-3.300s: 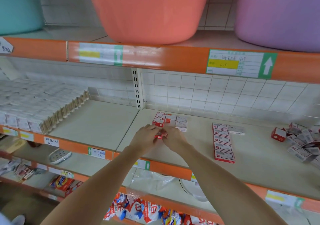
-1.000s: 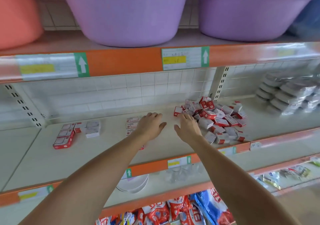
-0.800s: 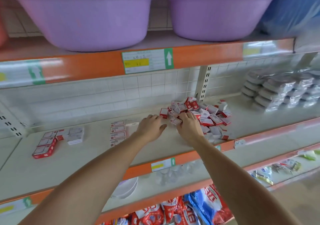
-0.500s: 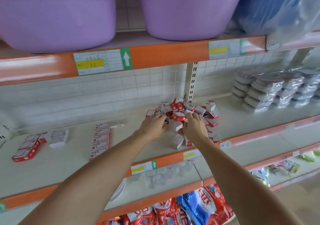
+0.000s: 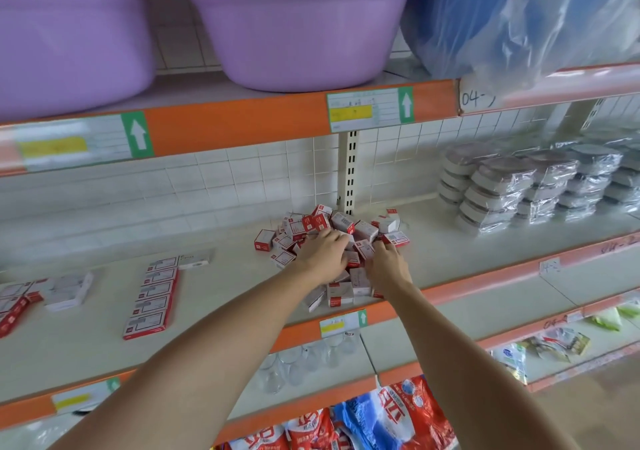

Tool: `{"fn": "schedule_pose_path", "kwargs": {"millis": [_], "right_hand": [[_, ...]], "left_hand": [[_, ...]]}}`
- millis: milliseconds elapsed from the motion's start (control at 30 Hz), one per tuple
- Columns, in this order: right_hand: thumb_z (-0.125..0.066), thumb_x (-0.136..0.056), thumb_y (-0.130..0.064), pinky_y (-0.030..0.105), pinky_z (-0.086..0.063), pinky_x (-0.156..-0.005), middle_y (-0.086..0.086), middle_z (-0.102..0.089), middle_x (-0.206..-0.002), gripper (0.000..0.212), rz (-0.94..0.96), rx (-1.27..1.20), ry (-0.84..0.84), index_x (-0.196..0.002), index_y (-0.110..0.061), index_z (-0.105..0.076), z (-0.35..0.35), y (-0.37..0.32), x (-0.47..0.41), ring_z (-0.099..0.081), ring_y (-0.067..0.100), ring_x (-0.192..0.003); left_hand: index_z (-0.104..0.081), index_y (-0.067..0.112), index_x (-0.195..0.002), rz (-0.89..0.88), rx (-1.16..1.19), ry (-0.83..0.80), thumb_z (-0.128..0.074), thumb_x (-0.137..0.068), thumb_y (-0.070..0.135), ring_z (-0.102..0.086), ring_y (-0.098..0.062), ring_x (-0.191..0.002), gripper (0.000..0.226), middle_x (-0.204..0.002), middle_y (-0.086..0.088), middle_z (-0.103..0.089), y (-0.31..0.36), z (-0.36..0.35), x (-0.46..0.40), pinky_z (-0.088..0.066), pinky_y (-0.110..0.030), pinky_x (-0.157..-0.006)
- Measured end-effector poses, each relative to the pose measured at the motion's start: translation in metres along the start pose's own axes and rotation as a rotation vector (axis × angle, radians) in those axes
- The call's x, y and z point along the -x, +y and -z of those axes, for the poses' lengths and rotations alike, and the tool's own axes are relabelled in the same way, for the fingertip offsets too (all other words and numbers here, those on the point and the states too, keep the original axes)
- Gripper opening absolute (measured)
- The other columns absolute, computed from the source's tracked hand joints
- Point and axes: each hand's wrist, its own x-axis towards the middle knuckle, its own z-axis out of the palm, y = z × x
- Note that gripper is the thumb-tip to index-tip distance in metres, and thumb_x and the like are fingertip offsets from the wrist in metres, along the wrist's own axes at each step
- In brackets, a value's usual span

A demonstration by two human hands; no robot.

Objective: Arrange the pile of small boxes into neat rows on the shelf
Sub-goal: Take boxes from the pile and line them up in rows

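A: Both our hands are down in the pile of small red-and-white boxes, which sits on the shelf near the upright post.

B: Why both at once?

A: The boxes lie every which way, so we judge two hands gather a batch quicker than one. Our left hand lies over the middle of the heap, fingers curled down among the boxes; our right hand presses in from the right side, fingers bent over the boxes there.

B: Is either holding one?

A: We cannot tell; the fingertips are buried (the backs of the hands hide them).

B: And where will the boxes go?

A: Likely toward the row, a flat single file running front to back, well left of the pile. A few boxes have spilled toward the shelf's orange lip, close enough to slip off.
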Motion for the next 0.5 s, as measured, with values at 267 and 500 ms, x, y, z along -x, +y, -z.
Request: {"fn": "schedule_pose_path", "kwargs": {"millis": [267, 500], "right_hand": [[-0.049, -0.097, -0.015, 0.043, -0.046, -0.099, 0.019, -0.048, -0.134, 0.038, -0.06, -0.022, 0.006, -0.132, -0.003, -0.043, -0.019, -0.004, -0.009, -0.049, 0.035, -0.123], [-0.049, -0.093, -0.007, 0.041, -0.044, -0.101, 0.019, -0.055, -0.128, 0.033, -0.055, -0.039, 0.016, -0.126, -0.001, -0.048, -0.021, -0.004, -0.017, -0.05, 0.034, -0.12]], "left_hand": [[-0.037, 0.014, -0.146, 0.044, -0.13, -0.028, -0.05, -0.093, 0.01, -0.023, -0.03, -0.142, 0.055, -0.152, -0.013, -0.038, 0.004, -0.004, -0.016, -0.028, -0.047, -0.115], [-0.048, 0.01, -0.136, 0.048, -0.188, 0.06, -0.06, -0.086, 0.005, -0.038, -0.026, -0.129, 0.052, -0.141, -0.008, -0.043, 0.007, -0.005, -0.022, -0.038, -0.04, -0.107]]}}
